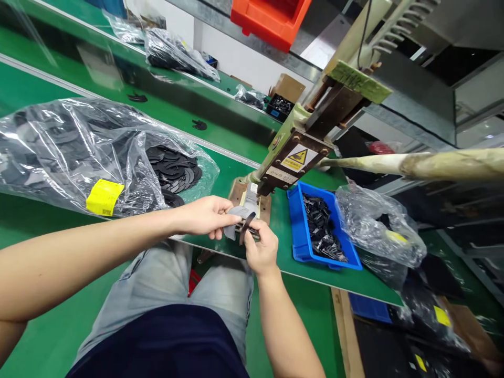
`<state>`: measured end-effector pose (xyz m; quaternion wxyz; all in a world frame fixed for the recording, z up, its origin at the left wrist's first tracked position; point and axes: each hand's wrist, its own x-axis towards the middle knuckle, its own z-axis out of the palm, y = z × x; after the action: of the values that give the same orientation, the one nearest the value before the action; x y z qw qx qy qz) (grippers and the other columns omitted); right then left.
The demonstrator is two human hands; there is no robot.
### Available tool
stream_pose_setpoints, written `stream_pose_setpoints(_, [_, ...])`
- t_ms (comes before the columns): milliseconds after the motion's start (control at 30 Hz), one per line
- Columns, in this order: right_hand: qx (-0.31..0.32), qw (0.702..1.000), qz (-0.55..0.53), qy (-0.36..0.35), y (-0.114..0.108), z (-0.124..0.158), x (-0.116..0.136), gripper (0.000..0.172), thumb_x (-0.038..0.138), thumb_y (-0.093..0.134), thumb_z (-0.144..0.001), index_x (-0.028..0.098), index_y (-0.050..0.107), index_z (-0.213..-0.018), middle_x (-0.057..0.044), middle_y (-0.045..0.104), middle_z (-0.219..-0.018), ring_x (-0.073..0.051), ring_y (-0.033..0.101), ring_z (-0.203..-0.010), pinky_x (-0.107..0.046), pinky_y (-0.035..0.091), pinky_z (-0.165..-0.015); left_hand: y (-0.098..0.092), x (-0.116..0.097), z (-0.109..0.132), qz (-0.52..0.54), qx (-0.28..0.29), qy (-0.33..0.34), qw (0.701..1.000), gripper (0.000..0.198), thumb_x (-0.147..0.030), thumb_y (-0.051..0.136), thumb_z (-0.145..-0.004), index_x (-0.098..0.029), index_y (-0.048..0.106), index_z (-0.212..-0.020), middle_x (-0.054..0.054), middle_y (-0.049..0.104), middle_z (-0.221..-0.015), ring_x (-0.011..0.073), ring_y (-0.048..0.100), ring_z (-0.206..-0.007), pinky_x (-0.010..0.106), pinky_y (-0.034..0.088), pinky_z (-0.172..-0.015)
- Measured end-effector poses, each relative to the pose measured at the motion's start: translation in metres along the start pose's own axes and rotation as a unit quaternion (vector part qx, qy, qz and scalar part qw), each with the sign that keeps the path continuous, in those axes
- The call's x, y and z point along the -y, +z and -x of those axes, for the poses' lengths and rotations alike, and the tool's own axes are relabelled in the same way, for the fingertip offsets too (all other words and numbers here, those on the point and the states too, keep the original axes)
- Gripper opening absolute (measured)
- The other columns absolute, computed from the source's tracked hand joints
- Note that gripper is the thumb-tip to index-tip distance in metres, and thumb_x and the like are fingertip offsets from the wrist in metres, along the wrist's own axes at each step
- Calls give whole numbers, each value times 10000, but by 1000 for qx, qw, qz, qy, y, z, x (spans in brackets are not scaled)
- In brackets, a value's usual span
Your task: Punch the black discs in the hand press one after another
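Observation:
Between thumb and fingers, my left hand (212,216) pinches a flat curved grey piece (231,231). My right hand (261,244) is closed on a narrow dark strip-like piece (247,224), held close beside the grey one; whether the two touch I cannot tell. Both hands are just in front of the hand press (289,152), over the near edge of its base plate (265,210). Under the press head sits a light metal fixture (251,198), partly hidden by my fingers and the pieces.
A clear plastic bag (74,152) of dark curved pieces (173,168) lies left, a blue bin (297,226) of small black parts right. The press's long handle (433,164) reaches right. Loose pieces (199,125) lie behind; an orange bin (271,21) hangs above.

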<state>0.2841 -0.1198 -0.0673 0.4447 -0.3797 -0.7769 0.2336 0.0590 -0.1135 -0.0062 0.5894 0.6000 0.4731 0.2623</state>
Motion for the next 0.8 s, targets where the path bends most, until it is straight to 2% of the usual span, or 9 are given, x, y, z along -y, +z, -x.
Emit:
stream_pose_setpoints(67, [31, 999, 33, -26, -7, -3, -2, 140, 300, 600, -973, 225, 693, -1046, -51, 742, -946, -177, 672, -860, -349, 543, -825, -1, 0, 4, -78, -90, 48, 992, 413, -605, 667, -900, -200, 584, -893, -2, 662, -704, 153, 634, -598, 268, 489, -567])
stream_pose_setpoints(167, [53, 995, 72, -52, -10, -4, -3, 137, 276, 566, -990, 220, 681, -1037, -59, 732, -929, -179, 651, -842, -355, 527, -806, 4, -2, 11, -234, -196, 168, 937, 349, -551, 674, -911, -206, 626, -937, 31, 660, -906, 177, 620, -800, 314, 492, -739])
stream_pose_setpoints(267, [63, 991, 92, -76, -8, -4, -3, 113, 242, 562, -990, 212, 664, -1030, -59, 709, -900, -175, 623, -815, -349, 510, -777, 11, -4, 12, -318, -158, 203, 913, 349, -494, 609, -964, -203, 596, -773, 28, 596, -833, 192, 564, -830, 327, 438, -766])
stream_pose_setpoints(433, [84, 986, 86, -116, -7, -2, -2, 117, 184, 587, -960, 211, 657, -1049, -64, 703, -913, -179, 621, -828, -354, 516, -780, 13, 10, -1, -221, -103, 110, 964, 443, -481, 601, -963, -196, 472, -651, -12, 504, -716, 144, 476, -680, 293, 362, -635])
stream_pose_setpoints(533, [73, 987, 70, -127, -10, 0, 2, 153, 153, 592, -948, 215, 655, -1072, -67, 710, -933, -185, 639, -856, -362, 535, -790, 11, 19, -3, -120, -107, 94, 983, 402, -519, 683, -909, -197, 517, -735, -32, 511, -733, 121, 463, -655, 270, 373, -612])
stream_pose_setpoints(600, [61, 988, 57, -129, -12, -1, 4, 183, 141, 598, -944, 223, 654, -1098, -65, 717, -947, -184, 655, -869, -363, 553, -797, 11, 21, 0, -39, -107, 94, 989, 378, -531, 752, -863, -202, 573, -920, -25, 590, -815, 126, 537, -705, 257, 424, -636])
stream_pose_setpoints(667, [58, 989, 47, -126, -15, -2, 6, 213, 140, 611, -941, 234, 658, -1127, -58, 728, -969, -179, 675, -888, -357, 573, -810, 11, 21, 4, 38, -38, 71, 996, 473, -573, 759, -852, -204, 575, -1083, -4, 654, -867, 137, 603, -707, 260, 468, -625])
stream_pose_setpoints(733, [62, 991, 45, -113, -19, -4, 5, 261, 150, 627, -938, 246, 663, -1179, -59, 743, -1030, -179, 696, -942, -353, 591, -844, 7, 22, 4, 67, 49, 41, 996, 483, -619, 703, -883, -193, 592, -1084, -3, 663, -801, 137, 616, -621, 259, 470, -570])
stream_pose_setpoints(800, [52, 993, 51, -88, -24, -4, 3, 310, 163, 632, -941, 246, 655, -1239, -74, 741, -1112, -190, 704, -1027, -363, 602, -898, -6, 24, 0, 25, 47, 30, 998, 453, -632, 661, -904, -188, 616, -982, -16, 638, -702, 137, 604, -549, 251, 439, -521])
